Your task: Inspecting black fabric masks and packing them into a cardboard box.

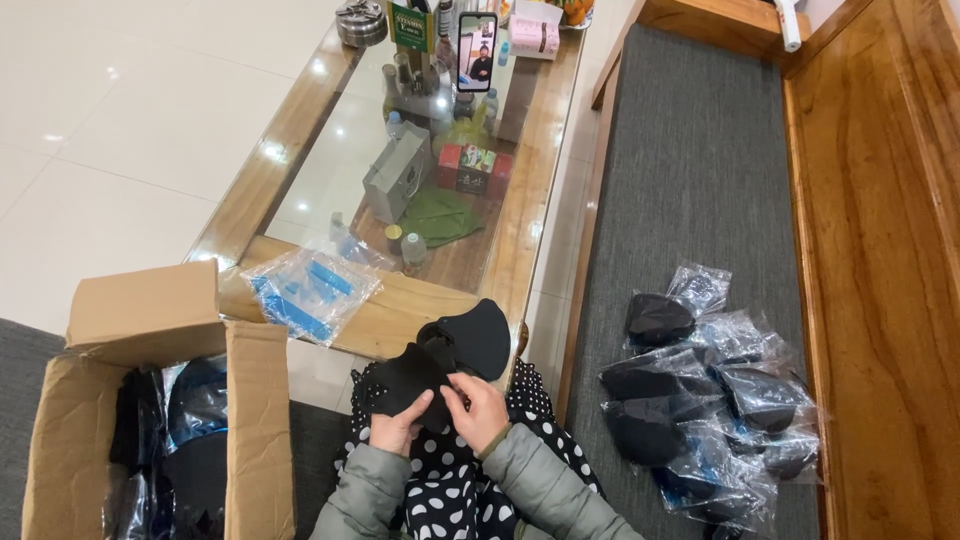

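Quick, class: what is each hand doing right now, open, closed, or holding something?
Left hand: closed on the black mask, lower left edge.
Right hand: closed on the same mask, pinching near its middle.

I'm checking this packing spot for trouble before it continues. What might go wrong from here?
1. The pile of bagged black pieces lies loose on the grey bench cushion and looks slippery; bags may slide off.
2. The packet of blue strips lies at the glass table's wooden edge, so a nudge might drop it.
3. The left hand and right hand hold the black piece over the lap; it could slip.
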